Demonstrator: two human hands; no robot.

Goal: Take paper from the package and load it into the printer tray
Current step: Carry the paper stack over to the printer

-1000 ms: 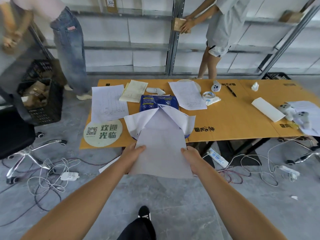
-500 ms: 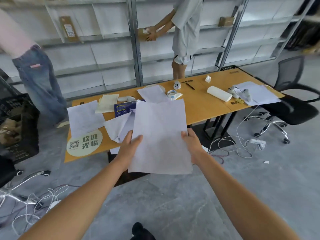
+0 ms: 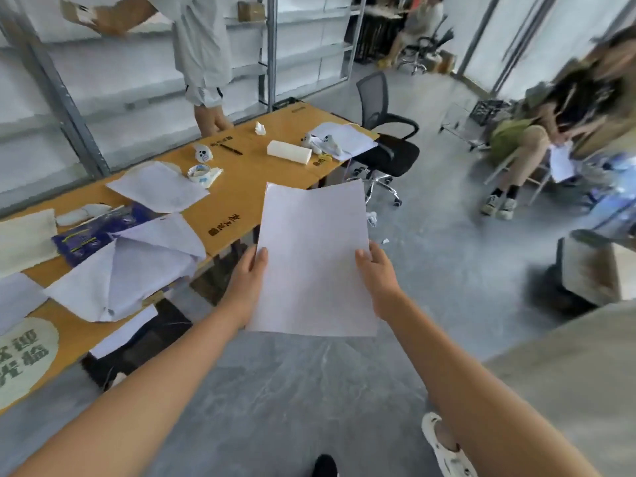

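I hold a stack of white paper (image 3: 311,259) flat in front of me, above the grey floor and clear of the table. My left hand (image 3: 246,287) grips its left edge and my right hand (image 3: 380,280) grips its right edge, thumbs on top. The opened paper package (image 3: 120,259), blue with white wrapper flaps spread out, lies on the orange table (image 3: 234,204) to my left. No printer or tray can be made out; a blurred boxy object (image 3: 592,270) stands at the right.
Loose sheets, a tape roll (image 3: 201,173), a white roll (image 3: 289,152) and a pen lie on the table. A black office chair (image 3: 385,146) stands at its far end. One person stands by the shelves (image 3: 203,46); another sits at the right (image 3: 537,132).
The paper stack has come out of the package and off the table. My view has swung right, away from the table toward the open floor, with both hands still on the stack.
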